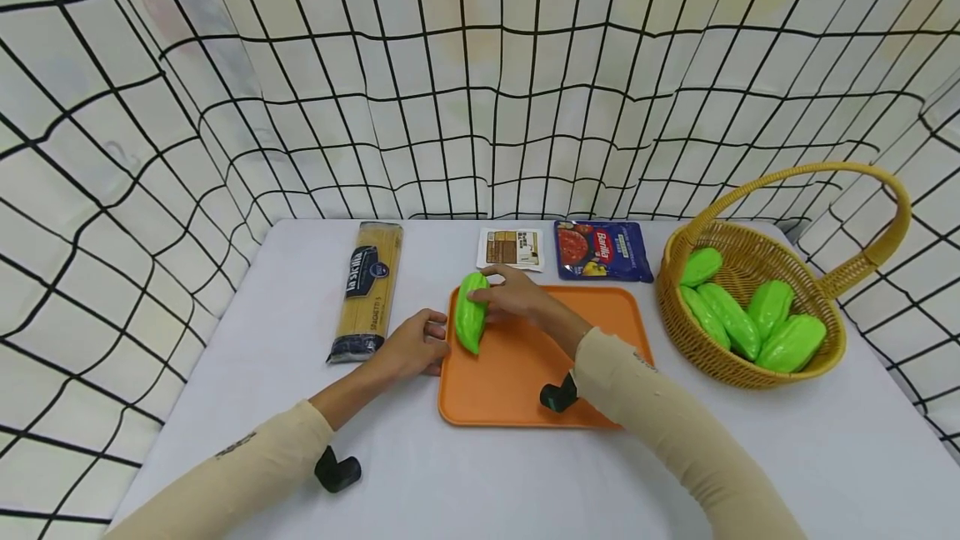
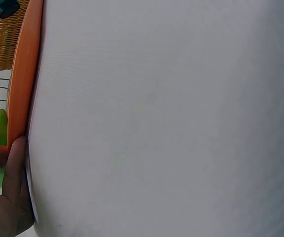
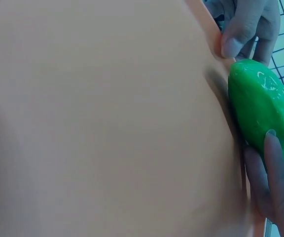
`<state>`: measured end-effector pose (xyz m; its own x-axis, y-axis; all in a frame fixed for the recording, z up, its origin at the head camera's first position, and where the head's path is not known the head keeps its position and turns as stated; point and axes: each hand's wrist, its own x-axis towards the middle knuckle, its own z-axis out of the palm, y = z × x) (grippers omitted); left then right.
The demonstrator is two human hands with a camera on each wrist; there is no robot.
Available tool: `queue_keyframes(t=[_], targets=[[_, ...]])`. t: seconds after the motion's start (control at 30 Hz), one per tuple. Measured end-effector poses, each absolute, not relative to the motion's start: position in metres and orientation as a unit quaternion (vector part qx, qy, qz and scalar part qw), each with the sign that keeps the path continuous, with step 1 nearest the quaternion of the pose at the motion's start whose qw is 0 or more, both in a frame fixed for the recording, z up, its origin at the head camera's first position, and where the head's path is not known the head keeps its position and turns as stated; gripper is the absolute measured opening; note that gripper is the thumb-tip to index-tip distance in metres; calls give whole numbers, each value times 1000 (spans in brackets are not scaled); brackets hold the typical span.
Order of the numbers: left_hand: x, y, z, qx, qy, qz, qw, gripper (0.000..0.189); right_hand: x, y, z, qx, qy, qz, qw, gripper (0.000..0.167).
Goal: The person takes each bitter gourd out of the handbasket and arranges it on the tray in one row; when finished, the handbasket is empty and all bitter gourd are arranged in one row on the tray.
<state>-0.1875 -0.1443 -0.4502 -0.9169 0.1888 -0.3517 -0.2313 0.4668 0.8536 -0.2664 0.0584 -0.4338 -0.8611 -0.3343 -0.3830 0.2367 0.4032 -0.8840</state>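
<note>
A glossy green pepper [image 1: 471,313], long with a pointed end, is at the left side of an orange tray [image 1: 525,382]. My right hand [image 1: 513,294] grips the pepper from its right and far side; in the right wrist view its fingers [image 3: 278,173] lie along the pepper [image 3: 263,108]. At the tray's left edge, my left hand [image 1: 412,346] pinches the rim, thumb on the inner side and fingers outside, as the left wrist view shows with the tray edge [image 2: 23,74] between them. Whether the pepper rests fully on the tray is hard to tell.
To the right stands a wicker basket [image 1: 675,332] with a tall handle, holding several green peppers [image 1: 727,319]. Behind the tray lie a small white packet [image 1: 512,248] and a blue Barilla pouch [image 1: 603,250]. A spaghetti pack [image 1: 367,294] lies left. Black-gridded netting [image 1: 480,107] surrounds the white table.
</note>
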Motion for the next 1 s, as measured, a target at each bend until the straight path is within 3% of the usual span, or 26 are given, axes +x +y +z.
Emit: queue_keyframes(t=[1.0], targets=[[-188, -144, -451, -14, 833, 515, 200, 52, -262, 59, -429, -52, 785, -554, 273, 69]])
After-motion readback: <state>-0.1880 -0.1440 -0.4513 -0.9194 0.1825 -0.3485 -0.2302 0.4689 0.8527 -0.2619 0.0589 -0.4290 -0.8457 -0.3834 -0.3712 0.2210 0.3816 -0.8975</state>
